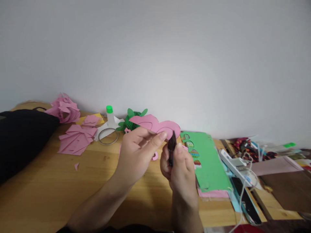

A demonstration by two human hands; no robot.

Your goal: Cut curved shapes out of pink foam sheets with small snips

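Note:
My left hand (137,152) pinches a pink paper cut-out (155,124) with a drawn outline, holding it up above the wooden table (48,191). My right hand (179,165) is closed around small dark scissors (172,145), whose blades meet the right lower edge of the pink paper. A small pink paper ring (155,157) lies on the table just below my hands.
Pink paper scraps (77,137) and crumpled pink paper (64,108) lie at the left, near a black bag (21,136). A glue bottle with a green cap (110,116), a wire ring (108,136) and a green paper piece (132,121) sit behind. Green sheet (210,161), power strip (232,163) and clutter lie at the right.

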